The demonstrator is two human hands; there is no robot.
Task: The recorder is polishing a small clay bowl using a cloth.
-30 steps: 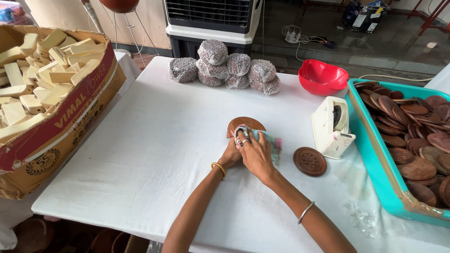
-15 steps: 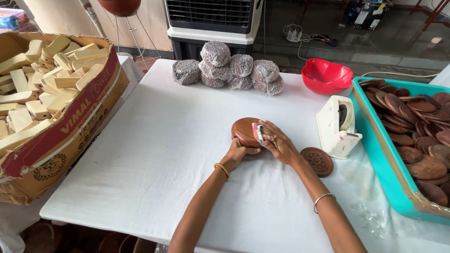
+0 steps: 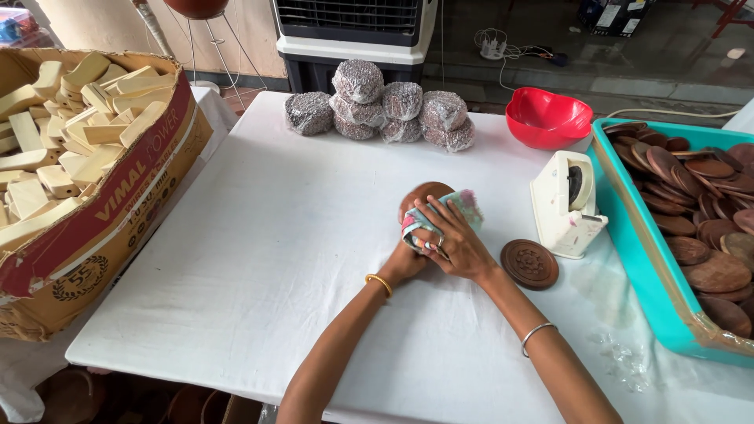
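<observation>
A white table point(image 3: 259, 259) fills the middle of the view. At nine o'clock a large cardboard box point(image 3: 118, 212) sits heaped with pale wooden blocks point(image 3: 71, 118). At twelve o'clock lies a pile of round bundles in silvery net wrap point(image 3: 385, 106), with a dark air cooler point(image 3: 353, 31) on the floor behind. At one o'clock stands a red bowl point(image 3: 547, 118). At three o'clock a white tape dispenser point(image 3: 565, 204) stands upright, a carved brown wooden disc point(image 3: 529, 264) flat just beside it. At the far right a teal tray point(image 3: 628, 235) holds many brown wooden discs point(image 3: 707, 204).
</observation>
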